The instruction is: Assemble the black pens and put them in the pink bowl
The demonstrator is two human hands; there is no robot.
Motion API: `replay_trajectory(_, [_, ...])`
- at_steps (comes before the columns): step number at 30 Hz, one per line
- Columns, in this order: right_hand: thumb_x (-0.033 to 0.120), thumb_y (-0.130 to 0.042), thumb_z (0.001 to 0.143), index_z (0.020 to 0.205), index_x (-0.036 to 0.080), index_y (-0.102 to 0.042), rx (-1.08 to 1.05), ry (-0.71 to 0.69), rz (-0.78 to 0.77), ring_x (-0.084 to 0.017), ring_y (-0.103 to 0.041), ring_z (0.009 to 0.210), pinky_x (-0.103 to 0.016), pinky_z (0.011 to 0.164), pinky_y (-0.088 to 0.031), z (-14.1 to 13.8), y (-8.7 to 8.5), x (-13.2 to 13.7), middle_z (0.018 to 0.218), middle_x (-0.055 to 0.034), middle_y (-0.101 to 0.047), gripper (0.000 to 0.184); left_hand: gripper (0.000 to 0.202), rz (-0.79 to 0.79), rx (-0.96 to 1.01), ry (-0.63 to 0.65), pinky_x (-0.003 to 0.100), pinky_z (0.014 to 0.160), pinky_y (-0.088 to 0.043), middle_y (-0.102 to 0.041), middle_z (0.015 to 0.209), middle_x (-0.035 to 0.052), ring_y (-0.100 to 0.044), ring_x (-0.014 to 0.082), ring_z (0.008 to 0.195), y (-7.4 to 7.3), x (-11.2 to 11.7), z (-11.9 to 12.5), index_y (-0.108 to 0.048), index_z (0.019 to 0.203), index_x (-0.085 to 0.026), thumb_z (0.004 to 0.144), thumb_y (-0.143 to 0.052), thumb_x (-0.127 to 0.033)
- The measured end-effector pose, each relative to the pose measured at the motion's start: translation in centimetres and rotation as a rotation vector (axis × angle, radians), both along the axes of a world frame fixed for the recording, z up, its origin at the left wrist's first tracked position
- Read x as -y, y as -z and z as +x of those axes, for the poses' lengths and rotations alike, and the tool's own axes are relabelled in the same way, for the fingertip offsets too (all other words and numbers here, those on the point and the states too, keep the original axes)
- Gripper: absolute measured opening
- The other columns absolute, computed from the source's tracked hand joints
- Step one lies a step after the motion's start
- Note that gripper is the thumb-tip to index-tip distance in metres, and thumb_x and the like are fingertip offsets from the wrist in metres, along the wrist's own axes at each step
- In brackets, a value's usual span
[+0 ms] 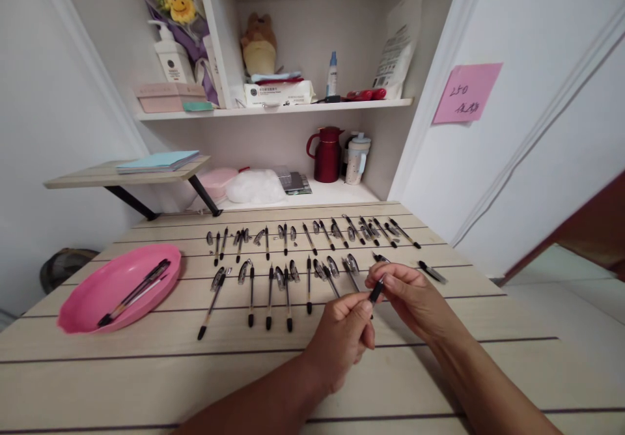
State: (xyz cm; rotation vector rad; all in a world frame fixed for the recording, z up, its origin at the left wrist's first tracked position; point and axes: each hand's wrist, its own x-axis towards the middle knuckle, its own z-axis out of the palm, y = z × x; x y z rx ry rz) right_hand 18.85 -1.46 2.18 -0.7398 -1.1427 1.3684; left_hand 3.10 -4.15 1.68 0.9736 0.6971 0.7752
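Observation:
My left hand and my right hand meet above the wooden table. Together they pinch a black pen, the right fingers closed on its upper end, the left fingers closed on its lower end. Just beyond my hands lie two rows of black pens and loose pen caps, laid side by side. One separate pen piece rests to the right of my right hand.
A pink oval tray with a couple of pens in it sits at the left. Behind the table stand shelves with a red jug, a bottle, boxes and a bag. A small side shelf juts out at the left.

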Motion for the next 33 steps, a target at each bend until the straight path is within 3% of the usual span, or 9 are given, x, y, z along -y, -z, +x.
replay_trajectory(7, [0.033, -0.065, 0.073, 0.079, 0.018, -0.068, -0.005, -0.045, -0.063, -0.015, -0.052, 0.069, -0.023, 0.055, -0.043, 0.18, 0.12, 0.18, 0.079, -0.006, -0.059, 0.016, 0.049, -0.133, 0.069, 0.069, 0.017, 0.034, -0.011, -0.043, 0.048, -0.0081, -0.018, 0.0001, 0.031, 0.12, -0.15, -0.01, -0.052, 0.108, -0.015, 0.076, -0.053, -0.051])
replay_trajectory(15, [0.036, -0.071, 0.066, 0.069, 0.019, -0.062, 0.01, -0.021, -0.002, -0.015, -0.052, 0.066, -0.022, 0.049, -0.041, -0.01, 0.2, -0.06, 0.073, -0.0042, -0.057, 0.019, 0.047, -0.076, 0.089, 0.071, 0.017, 0.034, -0.011, -0.042, 0.047, -0.0077, -0.019, 0.0004, 0.031, 0.12, -0.08, 0.0, -0.053, 0.107, -0.013, 0.077, -0.053, -0.049])
replay_trajectory(19, [0.049, -0.065, 0.068, 0.09, 0.019, -0.065, 0.024, -0.082, -0.053, -0.022, -0.056, 0.084, -0.027, 0.058, -0.045, 0.2, 0.24, 0.08, 0.091, -0.0105, -0.062, 0.037, 0.046, -0.073, 0.089, 0.059, 0.017, 0.034, -0.012, -0.043, 0.048, -0.007, -0.021, 0.0007, 0.031, 0.09, -0.08, -0.02, -0.053, 0.108, -0.013, 0.077, -0.052, -0.048])
replay_trajectory(21, [0.042, -0.063, 0.072, 0.092, 0.02, -0.066, 0.023, -0.063, -0.062, -0.022, -0.056, 0.087, -0.028, 0.062, -0.045, 0.31, 0.32, 0.12, 0.095, -0.0102, -0.062, 0.03, 0.045, -0.078, 0.085, 0.053, 0.018, 0.035, -0.012, -0.043, 0.049, -0.0069, -0.021, 0.0007, 0.032, 0.05, -0.09, -0.03, -0.053, 0.108, -0.013, 0.078, -0.052, -0.047])
replay_trajectory(24, [0.03, -0.068, 0.07, 0.074, 0.02, -0.066, 0.017, 0.002, -0.003, -0.018, -0.056, 0.081, -0.024, 0.058, -0.044, 0.33, 0.39, 0.04, 0.084, -0.0056, -0.061, 0.011, 0.045, -0.08, 0.074, 0.055, 0.018, 0.035, -0.011, -0.043, 0.048, -0.0072, -0.02, 0.0007, 0.032, 0.03, -0.08, -0.01, -0.053, 0.108, -0.014, 0.078, -0.052, -0.047])
replay_trajectory(26, [0.033, -0.071, 0.066, 0.07, 0.02, -0.064, 0.023, -0.01, 0.003, -0.017, -0.055, 0.077, -0.023, 0.054, -0.043, 0.27, 0.28, 0.03, 0.082, -0.0051, -0.061, 0.016, 0.046, -0.08, 0.065, 0.052, 0.017, 0.035, -0.011, -0.043, 0.047, -0.0073, -0.02, 0.0006, 0.032, 0.05, -0.08, 0.02, -0.053, 0.108, -0.013, 0.077, -0.053, -0.048])
replay_trajectory(30, [0.05, -0.066, 0.066, 0.094, 0.021, -0.064, 0.016, -0.092, -0.06, -0.023, -0.057, 0.089, -0.03, 0.064, -0.046, 0.22, -0.04, 0.16, 0.099, -0.0104, -0.062, 0.041, 0.049, -0.074, 0.061, 0.043, 0.017, 0.035, -0.011, -0.043, 0.048, -0.0072, -0.02, 0.0005, 0.032, 0.1, -0.11, 0.02, -0.053, 0.108, -0.013, 0.075, -0.054, -0.05])
replay_trajectory(33, [0.036, -0.068, 0.069, 0.082, 0.021, -0.065, 0.021, -0.036, -0.043, -0.021, -0.057, 0.086, -0.028, 0.062, -0.046, 0.29, 0.13, 0.09, 0.091, -0.0077, -0.063, 0.021, 0.048, -0.07, 0.061, 0.048, 0.017, 0.035, -0.011, -0.043, 0.048, -0.0074, -0.019, 0.0005, 0.032, 0.09, -0.13, 0.01, -0.053, 0.107, -0.014, 0.076, -0.053, -0.051])
